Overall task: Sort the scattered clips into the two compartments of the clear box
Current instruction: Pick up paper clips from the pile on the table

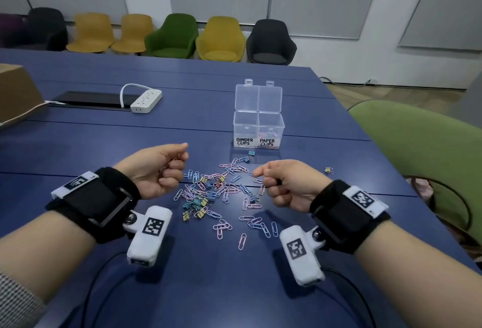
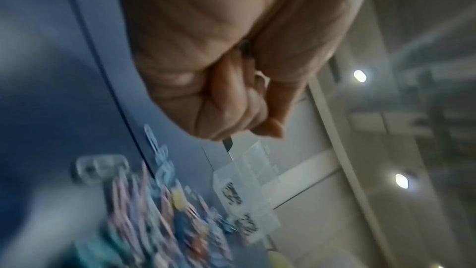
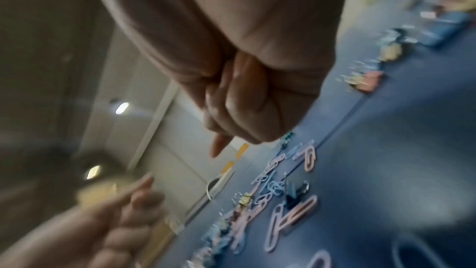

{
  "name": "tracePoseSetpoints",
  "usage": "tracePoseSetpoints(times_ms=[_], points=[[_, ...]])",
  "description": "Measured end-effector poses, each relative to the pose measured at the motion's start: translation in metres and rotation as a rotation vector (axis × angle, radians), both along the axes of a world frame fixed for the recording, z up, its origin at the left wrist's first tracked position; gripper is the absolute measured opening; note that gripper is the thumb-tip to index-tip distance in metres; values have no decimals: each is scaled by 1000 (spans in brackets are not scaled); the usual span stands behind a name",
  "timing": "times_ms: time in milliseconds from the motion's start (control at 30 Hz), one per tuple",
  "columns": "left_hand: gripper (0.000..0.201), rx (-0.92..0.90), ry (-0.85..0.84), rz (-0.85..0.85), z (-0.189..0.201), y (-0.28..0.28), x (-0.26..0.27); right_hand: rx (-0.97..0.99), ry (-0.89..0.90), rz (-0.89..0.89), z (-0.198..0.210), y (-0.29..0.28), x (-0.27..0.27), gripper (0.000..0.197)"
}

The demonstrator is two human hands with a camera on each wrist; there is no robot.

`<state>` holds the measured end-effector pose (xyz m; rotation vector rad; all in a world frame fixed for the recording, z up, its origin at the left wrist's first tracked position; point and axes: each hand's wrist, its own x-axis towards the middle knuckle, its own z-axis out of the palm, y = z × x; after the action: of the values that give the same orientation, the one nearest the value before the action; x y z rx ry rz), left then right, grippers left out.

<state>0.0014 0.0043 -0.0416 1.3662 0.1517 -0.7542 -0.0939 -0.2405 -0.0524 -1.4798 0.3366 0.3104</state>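
Observation:
Pastel paper clips and small binder clips lie in a scattered pile on the blue table. The clear box stands open beyond it. Its left compartment, marked BINDER CLIPS, looks empty. Its right one, marked PAPER CLIPS, holds some paper clips. My left hand hovers left of the pile in a fist. The left wrist view shows something dark with a metal glint inside the fist. My right hand is curled at the pile's right edge, a paper clip showing at its fingers.
One binder clip lies just before the box, another far right. A white power strip and a black panel sit at the back left beside a cardboard box. A green chair stands at the right edge.

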Motion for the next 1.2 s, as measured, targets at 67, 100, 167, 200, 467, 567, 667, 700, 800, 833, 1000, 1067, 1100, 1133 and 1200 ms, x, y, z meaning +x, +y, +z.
tracePoseSetpoints(times_ms=[67, 100, 167, 200, 467, 567, 667, 700, 800, 833, 1000, 1067, 1100, 1133, 1200], points=[[30, 273, -264, -149, 0, 2, 4, -434, -96, 197, 6, 17, 10, 18], [26, 432, -442, -258, 0, 3, 5, -712, -178, 321, 9, 25, 15, 13], [8, 717, -778, -505, 1, 5, 9, -1164, -328, 580, 13, 41, 23, 15], [7, 819, -897, -623, 2, 4, 9, -1287, -350, 671, 14, 49, 27, 23], [24, 1115, -1053, -870, -6, -9, 14, -1553, -384, 838, 14, 68, 44, 32], [15, 1135, -1063, -878, -7, -13, 16, -1560, -408, 850, 13, 70, 45, 19], [12, 1150, -1080, -907, -10, -18, 15, -1565, -426, 859, 12, 69, 44, 14], [11, 1159, -1080, -917, -12, -18, 15, -1569, -421, 860, 12, 69, 42, 15], [9, 1209, -1065, -957, -14, -20, 14, -1588, -351, 868, 10, 71, 41, 12], [10, 1239, -1070, -975, -14, -20, 13, -1599, -326, 872, 10, 72, 40, 10], [22, 1397, -1111, -1055, -13, -25, 6, -1672, -237, 901, 10, 80, 34, 37], [24, 1433, -1126, -1056, -13, -26, 3, -1676, -256, 901, 7, 80, 31, 26], [24, 1444, -1130, -1049, -12, -26, 2, -1658, -262, 887, 6, 81, 29, 17], [23, 1447, -1137, -1040, -12, -27, 1, -1638, -259, 864, 3, 80, 27, 18], [22, 1433, -1144, -1018, -11, -25, 0, -1617, -246, 838, 1, 80, 25, 28]])
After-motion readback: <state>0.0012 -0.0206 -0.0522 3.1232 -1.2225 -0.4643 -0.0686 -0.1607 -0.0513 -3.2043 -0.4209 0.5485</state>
